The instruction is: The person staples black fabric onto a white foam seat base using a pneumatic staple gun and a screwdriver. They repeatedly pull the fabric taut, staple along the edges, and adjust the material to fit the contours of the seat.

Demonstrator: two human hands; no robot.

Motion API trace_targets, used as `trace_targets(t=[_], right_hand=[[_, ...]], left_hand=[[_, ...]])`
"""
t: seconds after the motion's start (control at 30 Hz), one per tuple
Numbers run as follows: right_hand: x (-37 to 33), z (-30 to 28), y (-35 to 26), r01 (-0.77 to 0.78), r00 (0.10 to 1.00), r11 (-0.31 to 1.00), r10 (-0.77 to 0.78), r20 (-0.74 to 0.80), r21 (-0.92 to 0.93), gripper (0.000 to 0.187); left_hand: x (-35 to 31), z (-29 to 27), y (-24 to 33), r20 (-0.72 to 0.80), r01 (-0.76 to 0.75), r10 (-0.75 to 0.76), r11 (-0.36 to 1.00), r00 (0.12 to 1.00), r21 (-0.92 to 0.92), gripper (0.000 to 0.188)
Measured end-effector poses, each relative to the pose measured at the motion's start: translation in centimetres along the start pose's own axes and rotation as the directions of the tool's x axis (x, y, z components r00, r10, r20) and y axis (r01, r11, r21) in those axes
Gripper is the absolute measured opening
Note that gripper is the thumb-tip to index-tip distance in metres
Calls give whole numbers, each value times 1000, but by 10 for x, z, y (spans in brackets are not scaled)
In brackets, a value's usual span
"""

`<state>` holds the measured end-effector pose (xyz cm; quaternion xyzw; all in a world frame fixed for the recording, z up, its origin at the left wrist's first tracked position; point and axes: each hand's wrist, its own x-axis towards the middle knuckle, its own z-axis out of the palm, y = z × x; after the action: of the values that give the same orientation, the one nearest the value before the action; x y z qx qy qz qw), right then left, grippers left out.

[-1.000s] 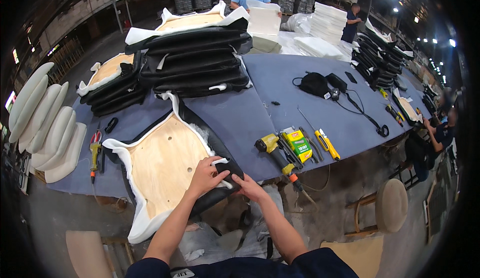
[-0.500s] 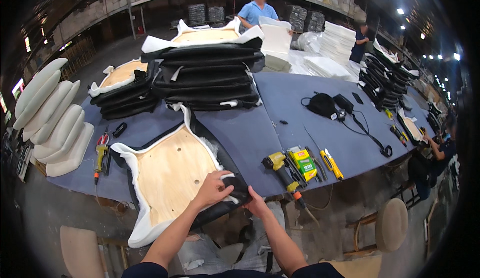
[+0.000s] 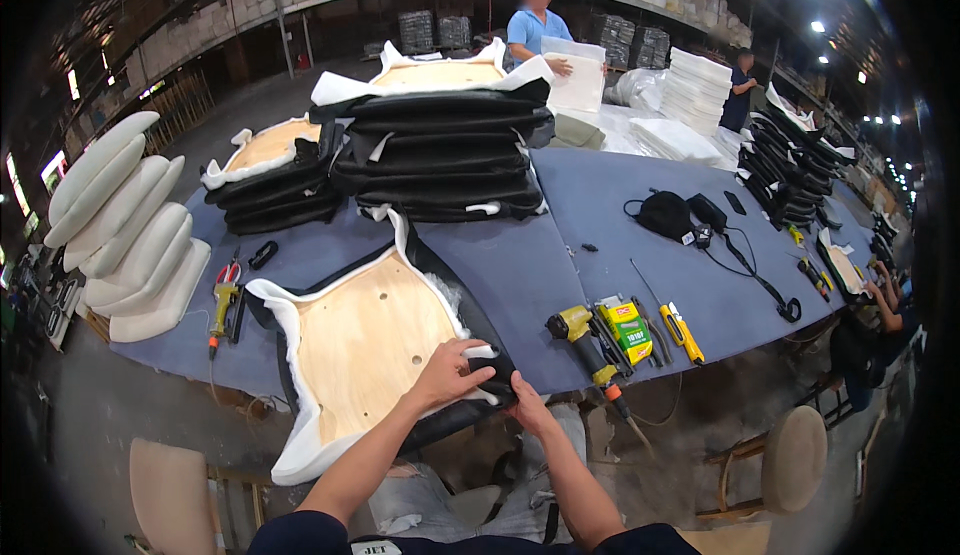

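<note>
A chair seat lies underside up at the table's front edge, its pale plywood board (image 3: 365,355) facing me. White padding (image 3: 292,445) and a black cover (image 3: 435,273) rise loosely around the board. At the near right corner my left hand (image 3: 447,377) is closed on the black cover, its thumb and fingers around the folded corner with a bit of white padding showing between them. My right hand (image 3: 530,407) pinches the outer edge of the same corner, thumb on top. Some of the right fingers are hidden beneath the cover.
Right of the seat lie a yellow nail gun (image 3: 582,340), a green-yellow box (image 3: 625,330) and a yellow cutter (image 3: 681,333). Another air tool (image 3: 221,320) and red-handled scissors (image 3: 229,273) lie left. Stacked black seats (image 3: 440,170) stand behind; a person in blue (image 3: 538,30) handles white sheets.
The whole view has shifted, so everything sits slightly farther right. Both hands keep their hold on the seat's corner, with the left fingers slightly moved over the fold.
</note>
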<state>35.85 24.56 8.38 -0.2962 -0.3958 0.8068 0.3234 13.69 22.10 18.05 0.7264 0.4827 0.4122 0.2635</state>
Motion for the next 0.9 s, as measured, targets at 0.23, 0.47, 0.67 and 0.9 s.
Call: trace_targets(t=[0.23,0.47,0.67,0.9], right_hand=[[-2,-2,0,19,998,976,-32,-55,-216,65],[0,-2,6,38,996,982,-52,-72,-183,60],[-1,-2,6,63,995,980,-77,-69,-191,58],[-7,10,-5,92,993,979,-104,-56,-184,56]], left_hand=[[-3,1,10,-30,-80,87,980,996,183,47],[-3,1,7,-41,-130,139,976,989,172,39],[-4,3,9,-63,-129,142,977,988,168,36],[-6,1,11,-31,-71,78,978,996,195,34]])
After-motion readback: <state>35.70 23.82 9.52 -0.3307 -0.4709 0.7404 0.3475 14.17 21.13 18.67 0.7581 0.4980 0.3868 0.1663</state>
